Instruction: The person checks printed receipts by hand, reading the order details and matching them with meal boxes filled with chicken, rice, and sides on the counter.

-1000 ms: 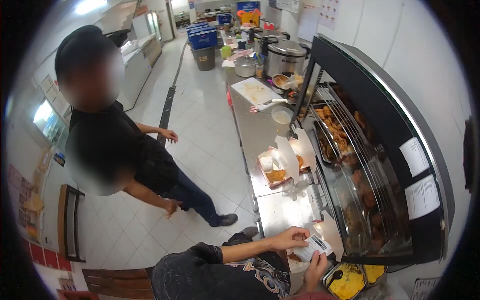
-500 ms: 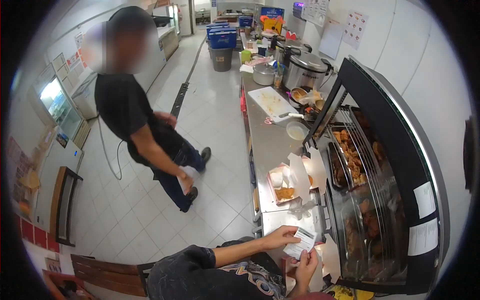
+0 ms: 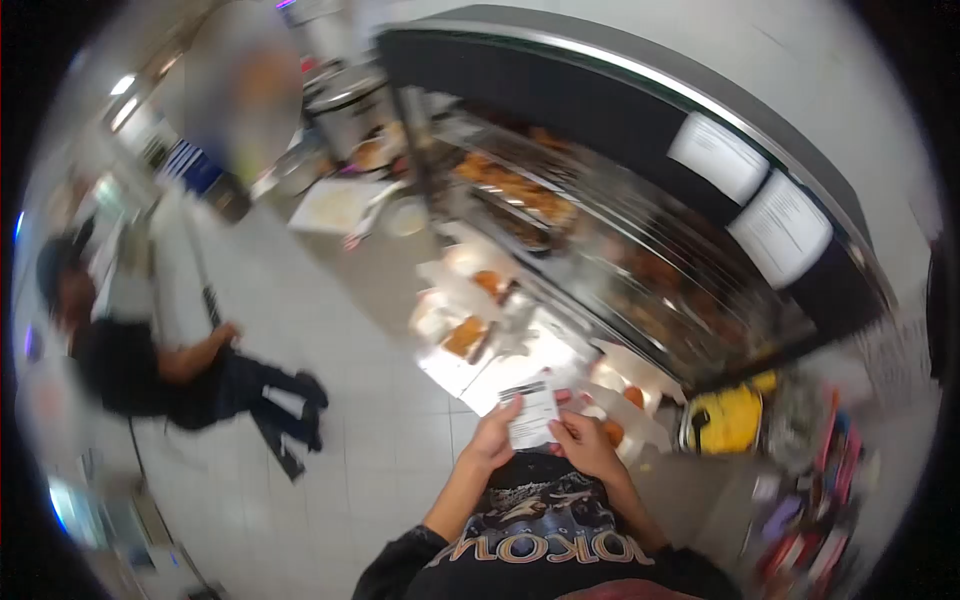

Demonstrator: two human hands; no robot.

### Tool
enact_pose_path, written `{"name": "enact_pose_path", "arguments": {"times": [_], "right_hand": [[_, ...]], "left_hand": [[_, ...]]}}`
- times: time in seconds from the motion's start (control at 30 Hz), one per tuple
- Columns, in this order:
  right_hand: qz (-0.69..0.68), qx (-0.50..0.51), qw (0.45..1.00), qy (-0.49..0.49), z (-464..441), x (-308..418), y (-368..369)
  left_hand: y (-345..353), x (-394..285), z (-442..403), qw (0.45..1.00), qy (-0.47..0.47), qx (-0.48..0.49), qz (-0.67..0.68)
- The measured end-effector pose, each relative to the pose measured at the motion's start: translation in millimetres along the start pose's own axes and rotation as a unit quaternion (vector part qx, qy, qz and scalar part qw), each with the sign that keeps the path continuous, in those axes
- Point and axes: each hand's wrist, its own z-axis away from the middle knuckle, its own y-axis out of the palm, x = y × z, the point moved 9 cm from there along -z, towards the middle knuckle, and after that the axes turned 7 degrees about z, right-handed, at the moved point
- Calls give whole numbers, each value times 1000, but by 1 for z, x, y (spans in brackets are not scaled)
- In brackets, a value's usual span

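Note:
A white printed paper slip, like a receipt (image 3: 533, 418), is held up in front of my body, dark print at its top. My left hand (image 3: 492, 437) pinches its left edge with the thumb on the front. On the other side, my right hand (image 3: 585, 440) grips the lower right edge. Just beyond the slip lies an open takeaway box (image 3: 445, 345) with a piece of fried food and something white in it. More opened boxes, holding orange-brown food (image 3: 633, 397), sit right of my right hand.
A heated glass display case (image 3: 600, 190) with trays of fried food (image 3: 515, 190) stands along the counter. A cutting board (image 3: 335, 205) and a bowl (image 3: 405, 217) are farther off. To the right is a tub of yellow food (image 3: 728, 418). A person (image 3: 120, 360) in black stands at left.
My view has swung right toward the display case and counter, blurring the picture. Both hands still hold the slip, now centred before me. The other person appears farther left.

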Motion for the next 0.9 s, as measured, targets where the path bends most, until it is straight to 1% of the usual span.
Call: {"name": "enact_pose_path", "arguments": {"times": [0.03, 0.1, 0.13, 0.23, 0.33, 0.43, 0.57, 0.6, 0.63, 0.7, 0.73, 0.83, 0.87, 0.9], "right_hand": [[5, -16, 1000, -10, 5, 1, -5], [29, -21, 999, -38, 7, 3, -11], [19, -39, 999, -33, 11, 5, -15], [43, -52, 997, -32, 19, -4, -28], [49, -86, 995, -31, 28, -24, -45], [117, -117, 984, -71, 39, -23, -70], [34, -159, 986, -25, 52, -35, -96], [25, -161, 986, -28, 52, -33, -98], [45, -164, 985, -41, 56, -27, -99], [85, -169, 979, -70, 62, 24, -98], [115, -126, 983, -67, 61, 33, -91], [223, -92, 967, -75, 57, 50, -69], [230, -83, 967, -70, 52, 44, -63], [231, -81, 967, -74, 53, 44, -60]], "left_hand": [[8, -1, -1, 1000, -7, -6, 30], [-5, 11, -12, 999, -22, -1, 49], [-12, 14, -17, 998, -19, 0, 61], [-3, 23, -32, 997, -32, -3, 68], [-7, 28, -47, 997, -36, -6, 63], [1, 28, -58, 999, -37, -32, 3], [7, 41, -71, 998, -50, -27, 30], [6, 47, -75, 998, -53, -27, 29], [5, 52, -78, 998, -56, -26, 27], [6, 63, -83, 998, -59, -30, 14], [8, 67, -85, 998, -61, -31, 7], [34, 73, -83, 997, -71, -6, 21], [28, 77, -86, 996, -87, -7, -17], [21, 77, -87, 996, -92, -16, 3]]}}
